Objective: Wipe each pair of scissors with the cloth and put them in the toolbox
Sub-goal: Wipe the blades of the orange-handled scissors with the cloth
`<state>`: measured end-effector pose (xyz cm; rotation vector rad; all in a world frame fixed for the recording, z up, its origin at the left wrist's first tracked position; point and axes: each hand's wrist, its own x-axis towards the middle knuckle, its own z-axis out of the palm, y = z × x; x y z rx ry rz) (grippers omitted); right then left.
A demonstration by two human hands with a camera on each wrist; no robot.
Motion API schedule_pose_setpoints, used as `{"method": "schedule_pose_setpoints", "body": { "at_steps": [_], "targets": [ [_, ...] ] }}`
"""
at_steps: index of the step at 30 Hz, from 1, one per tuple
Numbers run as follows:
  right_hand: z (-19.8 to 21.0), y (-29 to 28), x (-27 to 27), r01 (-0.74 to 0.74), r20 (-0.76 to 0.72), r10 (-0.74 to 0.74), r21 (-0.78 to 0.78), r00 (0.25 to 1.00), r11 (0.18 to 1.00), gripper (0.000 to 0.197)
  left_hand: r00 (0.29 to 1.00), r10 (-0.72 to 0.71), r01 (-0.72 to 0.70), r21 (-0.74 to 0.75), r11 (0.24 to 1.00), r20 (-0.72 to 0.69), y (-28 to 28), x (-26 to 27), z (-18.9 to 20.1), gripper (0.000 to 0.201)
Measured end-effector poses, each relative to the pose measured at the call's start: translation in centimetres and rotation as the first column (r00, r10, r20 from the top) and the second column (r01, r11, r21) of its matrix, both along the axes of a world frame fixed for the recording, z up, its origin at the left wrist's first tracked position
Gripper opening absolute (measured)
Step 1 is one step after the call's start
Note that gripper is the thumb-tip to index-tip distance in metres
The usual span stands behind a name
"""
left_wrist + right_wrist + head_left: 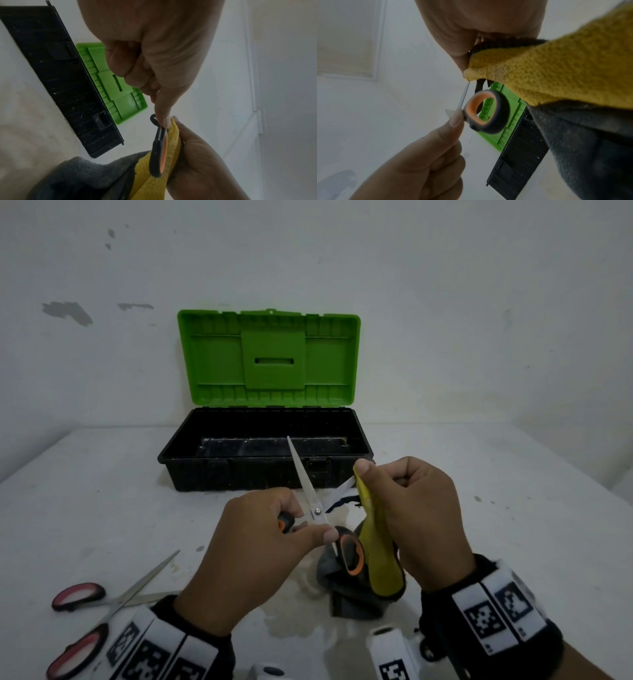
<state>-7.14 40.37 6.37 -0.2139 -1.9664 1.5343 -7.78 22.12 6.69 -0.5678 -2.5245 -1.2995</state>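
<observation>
I note my left hand [250, 546] gripping the open orange-handled scissors [317, 510] at their handles, blades pointing toward the empty toolbox [263, 450] straight ahead, while my right hand [411, 508] pinches the yellow cloth [376, 553] round the right blade.

We can't see one blade tip, it's buried in the cloth [368, 529]. Red scissors [99, 618] partly hidden behind our left wristband [161, 648].

— Any words, brands or numbers you can read?
— None. The wristbands [498, 616] near both hands carry only black-and-white square marker patterns, and the toolbox [263, 460] farther back shows no legible label.
</observation>
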Motion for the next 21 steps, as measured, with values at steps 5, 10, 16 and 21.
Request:
{"method": "schedule_pose_setpoints", "body": {
  "at_steps": [5,10,16,21],
  "targets": [
    [0.0,1.3,-1.1,0.048,-0.009,-0.048,-0.032,0.999,0.998,0.033,0.998,-0.02,0.017,0.041,0.999,0.059,0.1,0.1,-0.4,0.04],
    [-0.3,3.3,-1.2,0.112,0.024,-0.11,-0.102,0.994,0.989,0.033,0.979,-0.046,0.037,0.048,0.998,0.199,-0.6,-0.2,-0.6,0.036],
    [-1.1,5.1,0.5,0.064,0.059,-0.058,-0.107,0.997,0.992,0.032,0.849,-0.172,0.055,0.24,0.969,0.499,-1.2,-1.2,0.3,0.018],
    [-1.4,7.3,1.4,0.074,0.093,-0.068,-0.062,0.993,0.995,0.033,0.785,-0.297,0.085,0.381,0.921,0.544,-2.4,-1.9,1.3,0.017]
  ]
}}
